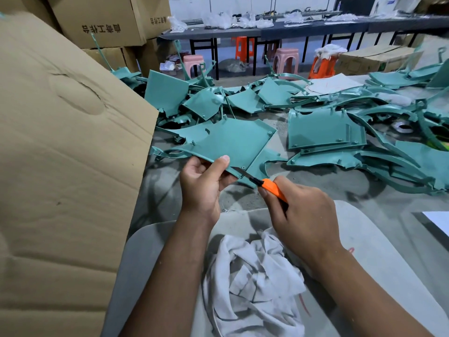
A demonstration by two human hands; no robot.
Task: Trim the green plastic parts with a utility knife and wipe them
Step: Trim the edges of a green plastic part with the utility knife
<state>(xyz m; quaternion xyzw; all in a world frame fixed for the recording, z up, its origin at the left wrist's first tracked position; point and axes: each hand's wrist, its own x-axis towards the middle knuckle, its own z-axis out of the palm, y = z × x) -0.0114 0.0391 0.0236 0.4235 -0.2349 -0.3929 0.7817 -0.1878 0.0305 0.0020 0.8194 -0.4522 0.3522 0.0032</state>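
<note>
Brown corrugated cardboard fills the left side: a big carton flap (65, 154) leaning in over the worktop (364, 203), with more boxes (102, 20) stacked behind it. Just right of the flap, the left hand (201, 188) holds a flat green plastic part (233, 142) up off the worktop, thumb on top near its near edge and fingers (192, 170) curled underneath. Below the hands, a crumpled white rag (252, 283) lies in the person's lap on a pale sheet. The right hand (301, 215) is wrapped around an orange utility knife (273, 188), its blade reaching left to touch the part's near edge just beside the left thumb. Farther right and behind, a heap of green plastic parts (340, 132) sprawls over the grey worktop. At the back, pink and orange stools (286, 59) stand under a long dark table.
</note>
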